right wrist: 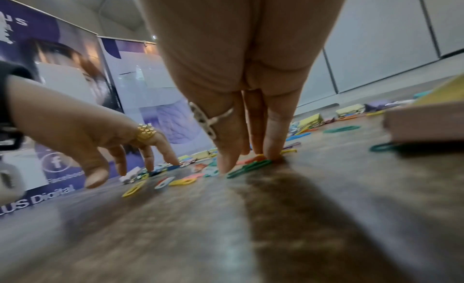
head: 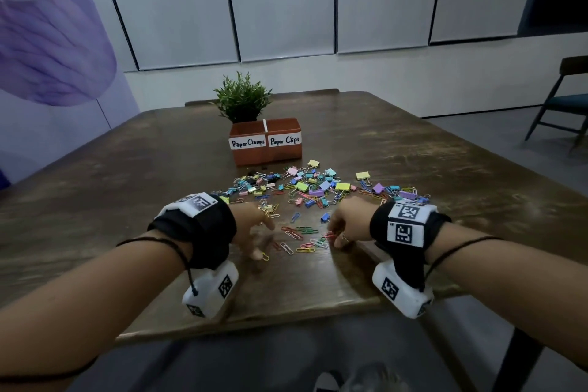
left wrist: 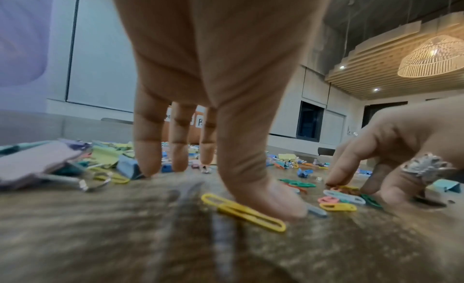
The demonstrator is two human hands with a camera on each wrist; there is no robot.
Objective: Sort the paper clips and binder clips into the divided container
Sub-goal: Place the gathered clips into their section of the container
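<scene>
Gathering loose paper clips [head: 302,237] from the near edge of the mixed heap is the step in hand, judged from both hands working low over the table [head: 127,188]. To do it well, each clip is best slid flat toward the palm, then pinched singly, keeping binder clips [head: 318,184] out of the catch, since the two kinds go to separate halves. The left hand [head: 254,226] has its fingers [left wrist: 148,148] straight and spread, tips down on the wood, gripping nothing; its thumb presses beside a yellow paper clip [left wrist: 243,212], touching it. The right hand [head: 346,219] holds its fingers [right wrist: 273,132] close together and nearly straight, tips resting on a green paper clip [right wrist: 251,166], with more clips just beside them; no grip is closed yet. Beyond the heap, well apart from both hands, stands the divided container [head: 267,153], labelled "Paper Clamps" on its left half and "Paper Clips" on its right, before a small potted plant [head: 241,95].
</scene>
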